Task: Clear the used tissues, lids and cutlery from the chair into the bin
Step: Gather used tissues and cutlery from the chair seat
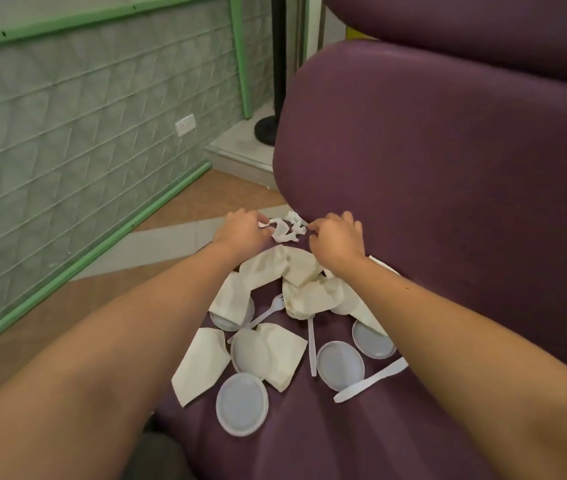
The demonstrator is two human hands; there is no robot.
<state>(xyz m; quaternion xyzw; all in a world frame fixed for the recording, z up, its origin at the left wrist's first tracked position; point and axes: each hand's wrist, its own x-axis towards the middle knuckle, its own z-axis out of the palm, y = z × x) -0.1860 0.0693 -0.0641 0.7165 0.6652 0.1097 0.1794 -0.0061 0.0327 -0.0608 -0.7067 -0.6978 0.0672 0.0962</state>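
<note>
Tissues [285, 275], round plastic lids [242, 404], a white fork [268, 311] and a knife [372, 379] lie scattered on the purple chair [448, 168] seat. At the far edge of the seat both hands work a crumpled white tissue [287, 228]: the left hand [244, 230] pinches its left end with curled fingers, the right hand [335, 237] pinches its right end

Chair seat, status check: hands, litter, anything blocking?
Left hand and right hand both pinching the crumpled tissue at the seat's far edge. Napkins, lids, fork still on the chair. Bin not visible.
</note>
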